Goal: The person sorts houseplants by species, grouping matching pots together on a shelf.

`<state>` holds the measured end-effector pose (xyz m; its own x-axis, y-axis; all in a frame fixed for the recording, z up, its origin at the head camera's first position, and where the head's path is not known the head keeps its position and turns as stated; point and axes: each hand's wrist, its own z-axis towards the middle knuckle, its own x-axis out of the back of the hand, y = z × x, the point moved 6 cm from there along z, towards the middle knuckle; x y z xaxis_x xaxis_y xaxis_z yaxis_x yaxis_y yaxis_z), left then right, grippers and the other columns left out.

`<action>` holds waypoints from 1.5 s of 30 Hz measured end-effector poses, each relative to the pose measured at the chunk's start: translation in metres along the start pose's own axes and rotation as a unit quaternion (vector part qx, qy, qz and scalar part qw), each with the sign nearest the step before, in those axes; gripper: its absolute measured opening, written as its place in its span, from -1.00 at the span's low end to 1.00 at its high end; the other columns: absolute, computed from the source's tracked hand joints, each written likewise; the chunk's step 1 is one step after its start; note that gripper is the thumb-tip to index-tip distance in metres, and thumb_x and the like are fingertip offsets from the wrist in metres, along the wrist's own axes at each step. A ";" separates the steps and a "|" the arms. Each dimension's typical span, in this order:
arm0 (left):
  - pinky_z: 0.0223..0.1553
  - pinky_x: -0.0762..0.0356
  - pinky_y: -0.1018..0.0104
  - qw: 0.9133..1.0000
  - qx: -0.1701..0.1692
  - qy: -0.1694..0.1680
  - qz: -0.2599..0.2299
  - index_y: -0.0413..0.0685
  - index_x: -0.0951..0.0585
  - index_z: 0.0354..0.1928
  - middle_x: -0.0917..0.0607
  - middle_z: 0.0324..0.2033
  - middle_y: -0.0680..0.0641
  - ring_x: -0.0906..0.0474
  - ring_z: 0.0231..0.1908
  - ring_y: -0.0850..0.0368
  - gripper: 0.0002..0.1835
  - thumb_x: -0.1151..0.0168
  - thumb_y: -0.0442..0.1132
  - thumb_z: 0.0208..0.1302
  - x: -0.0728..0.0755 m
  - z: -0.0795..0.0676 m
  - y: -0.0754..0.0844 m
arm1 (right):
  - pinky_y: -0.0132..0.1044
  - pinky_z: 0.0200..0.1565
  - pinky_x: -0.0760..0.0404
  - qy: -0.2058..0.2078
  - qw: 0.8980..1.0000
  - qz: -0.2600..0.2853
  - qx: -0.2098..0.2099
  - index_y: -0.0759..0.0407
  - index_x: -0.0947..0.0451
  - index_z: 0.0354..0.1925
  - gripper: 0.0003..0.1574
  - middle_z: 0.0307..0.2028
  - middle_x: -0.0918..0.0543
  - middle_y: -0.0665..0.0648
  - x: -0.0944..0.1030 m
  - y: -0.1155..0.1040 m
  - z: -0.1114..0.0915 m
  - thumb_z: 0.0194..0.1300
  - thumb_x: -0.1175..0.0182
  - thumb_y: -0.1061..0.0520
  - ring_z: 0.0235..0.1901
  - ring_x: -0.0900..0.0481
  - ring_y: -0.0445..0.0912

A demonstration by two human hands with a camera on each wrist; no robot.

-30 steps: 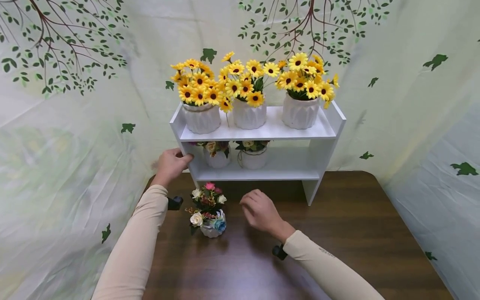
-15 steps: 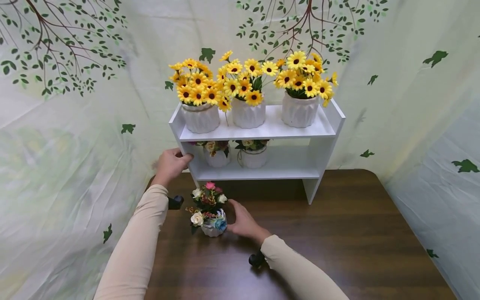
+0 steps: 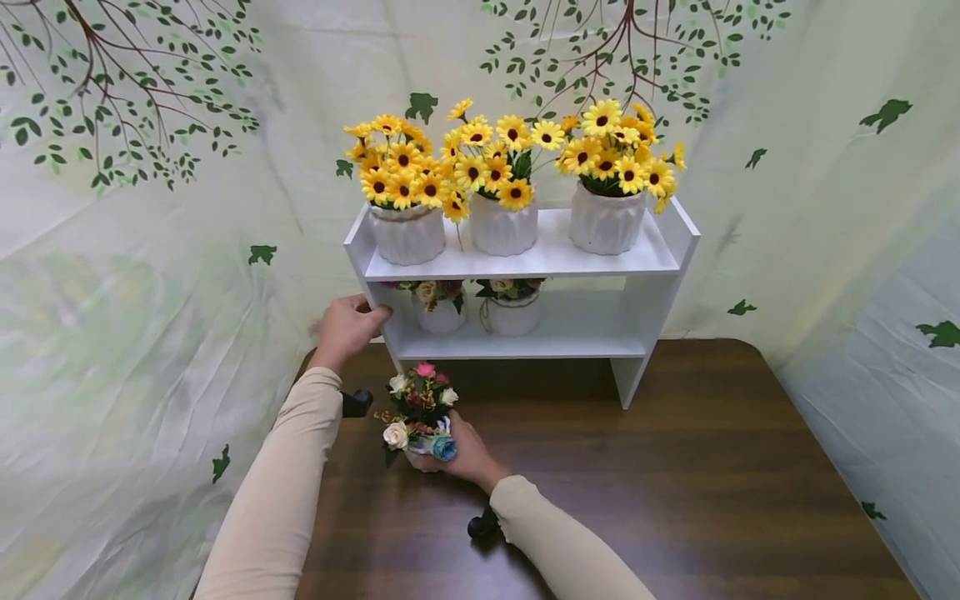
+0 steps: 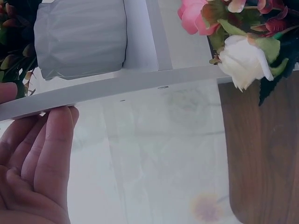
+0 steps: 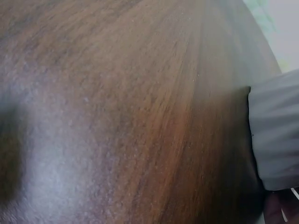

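Observation:
My left hand (image 3: 348, 332) pinches the left side panel of a white two-tier shelf (image 3: 517, 348). In the left wrist view its fingers (image 4: 52, 154) lie against the panel's outer face, while the thumb is on the inner side. Below the shelf's left end, my right hand (image 3: 468, 452) grips a small white flowerpot (image 5: 275, 135) from its right side. Pink and cream roses and a blue rose (image 3: 443, 448) fill this pot and hide part of the hand. The pot is upright and low over the table; I cannot tell if it touches.
Three white pots of yellow daisies (image 3: 504, 225) stand along the top tier. Two pots with roses (image 3: 513, 317) occupy the left and middle of the lower tier. Shelf and pots are on a brown wooden table (image 3: 675, 500), with a leaf-printed cloth (image 3: 810, 208) behind.
My right hand has moved left to the flowerpot on the table and closed round its side. The left hand stays on the shelf panel.

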<state>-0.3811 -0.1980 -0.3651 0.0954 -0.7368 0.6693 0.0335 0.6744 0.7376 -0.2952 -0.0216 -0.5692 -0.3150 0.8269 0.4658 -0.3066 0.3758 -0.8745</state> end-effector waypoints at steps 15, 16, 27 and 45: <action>-0.16 -0.68 0.21 1.000 0.013 -0.008 -0.016 -0.32 -0.59 0.16 -0.67 0.07 -0.38 -0.71 -0.08 -0.21 -0.50 -0.14 -0.10 0.30 -0.003 -0.001 0.000 | -0.09 0.17 -0.54 0.017 1.000 -0.003 -0.015 0.11 -0.23 0.40 0.09 0.19 -0.62 0.15 -0.003 0.003 0.001 -0.01 -0.51 -0.09 0.15 -0.57 0.04; -0.18 -0.68 0.23 1.000 0.011 -0.006 -0.014 -0.32 -0.60 0.15 -0.68 0.07 -0.38 -0.71 -0.10 -0.20 -0.50 -0.14 -0.10 0.30 -0.003 0.000 0.000 | -0.09 0.16 -0.54 0.024 1.000 0.000 -0.010 0.12 -0.26 0.38 0.08 0.17 -0.64 0.16 -0.002 0.003 0.000 -0.02 -0.52 -0.07 0.14 -0.59 0.05; -0.37 -0.47 0.37 0.999 -0.012 0.053 0.003 -0.24 -0.69 -0.05 -0.76 -0.14 -0.31 -0.64 -0.23 -0.09 -0.60 -0.13 -0.08 0.27 -0.005 -0.003 0.006 | -0.15 0.13 -0.55 0.049 0.998 0.036 0.001 0.03 -0.35 0.33 0.00 0.13 -0.66 0.09 0.030 0.002 -0.027 -0.05 -0.55 -0.07 0.12 -0.60 -0.01; -0.26 -0.55 -0.09 0.964 -0.096 0.248 0.009 -0.27 -0.67 -0.23 -0.78 -0.29 -0.31 -0.71 -0.28 -0.27 -0.73 -0.27 -0.17 0.18 -0.006 -0.015 0.009 | -0.34 -0.05 -0.60 0.114 0.993 -0.027 0.024 0.14 -0.43 0.21 -0.11 0.00 -0.73 0.18 0.197 -0.033 -0.118 -0.08 -0.58 0.09 -0.09 -0.62 -0.31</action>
<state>-0.3669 -0.1869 -0.3636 0.5596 -0.6430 0.5228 0.2057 0.7189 0.6640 -0.2415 0.1780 -0.4651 -0.0871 0.8813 0.4645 -0.3624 0.4063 -0.8388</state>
